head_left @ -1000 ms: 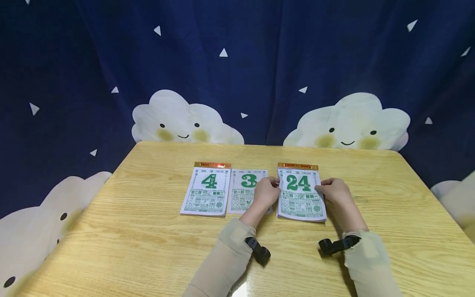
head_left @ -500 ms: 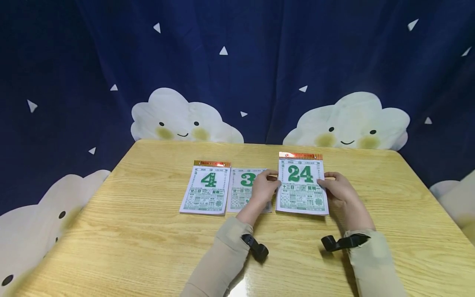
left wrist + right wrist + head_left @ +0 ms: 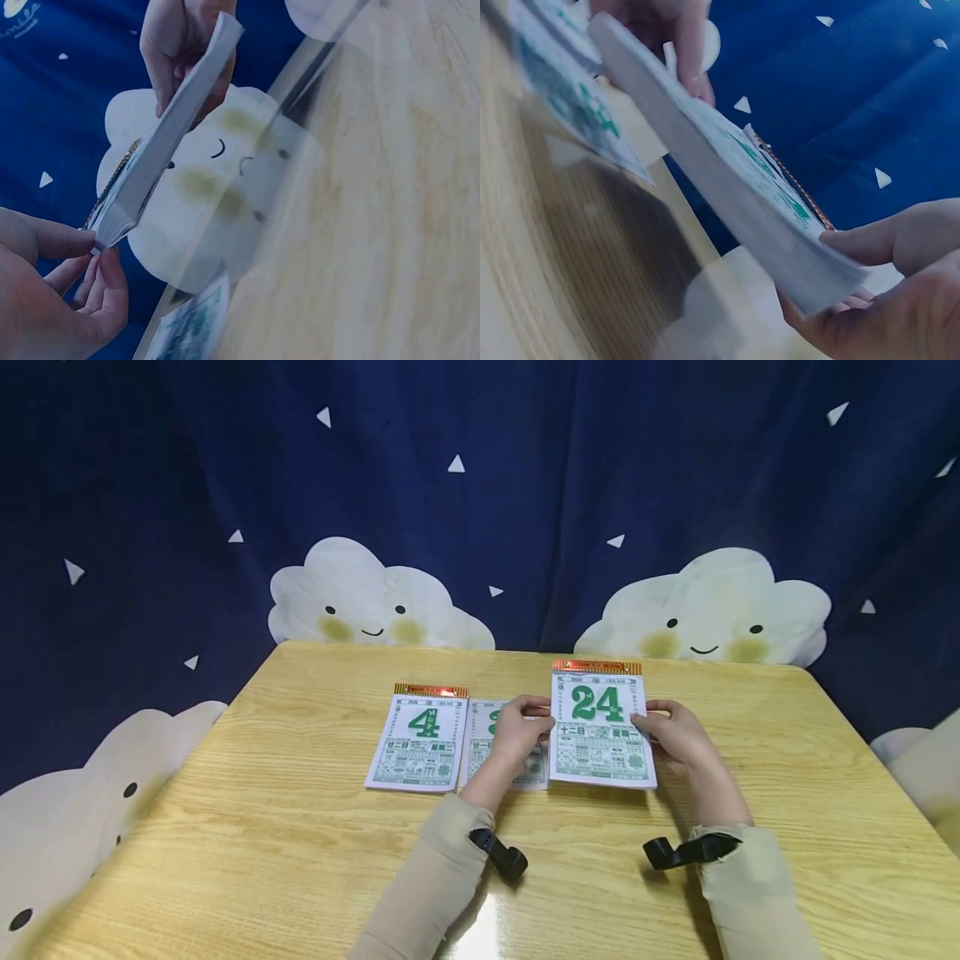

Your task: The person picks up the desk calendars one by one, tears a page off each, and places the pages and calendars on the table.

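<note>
L grip (image 3: pixel 516 731), R grip (image 3: pixel 684 739) clamped on 1 cal. (image 3: pixel 600 747), 2 printed pcs (image 3: pixel 418 747) (image 3: pixel 477 745) on tbl (image 3: pixel 285 827).

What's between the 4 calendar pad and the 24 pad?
A printed page on the table, with the left hand partly covering it, as the head view shows.

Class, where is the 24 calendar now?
In the head view, the 24 calendar is held above the table between left grip and right grip, right of the 4 calendar.
</note>
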Demonstrator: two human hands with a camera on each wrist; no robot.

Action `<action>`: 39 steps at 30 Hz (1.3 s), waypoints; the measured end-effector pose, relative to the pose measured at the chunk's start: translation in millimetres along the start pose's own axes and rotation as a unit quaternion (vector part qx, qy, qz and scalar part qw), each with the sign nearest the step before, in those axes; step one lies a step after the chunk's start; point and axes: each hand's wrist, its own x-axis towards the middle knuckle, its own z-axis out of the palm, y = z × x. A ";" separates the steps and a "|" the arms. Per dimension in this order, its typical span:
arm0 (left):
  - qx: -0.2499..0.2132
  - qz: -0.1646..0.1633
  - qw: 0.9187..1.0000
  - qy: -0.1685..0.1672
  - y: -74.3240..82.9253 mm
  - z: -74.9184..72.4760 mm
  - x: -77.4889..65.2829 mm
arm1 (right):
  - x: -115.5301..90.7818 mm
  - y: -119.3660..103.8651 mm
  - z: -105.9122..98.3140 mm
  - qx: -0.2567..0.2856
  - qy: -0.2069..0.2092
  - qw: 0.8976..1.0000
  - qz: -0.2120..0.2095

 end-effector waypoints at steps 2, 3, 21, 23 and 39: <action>-0.007 -0.001 1.000 -0.001 1.6 -4.2 -0.1 | -0.7 -3.0 3.9 -0.011 0.003 1.000 -0.012; -0.009 -0.002 1.000 -0.002 2.1 -6.6 -0.2 | -0.6 -4.3 5.9 -0.013 0.003 1.000 -0.016; -0.059 -0.047 0.996 -0.052 8.9 -58.3 -5.0 | 5.8 -12.0 39.1 0.039 -0.026 0.999 0.000; -0.088 -0.050 0.993 -0.063 8.7 -64.8 -4.3 | 5.8 -14.2 42.3 0.056 -0.036 0.998 0.000; -0.277 -0.050 0.938 -0.203 6.0 -88.8 -6.1 | -3.2 -32.4 58.3 0.153 -0.076 0.985 -0.030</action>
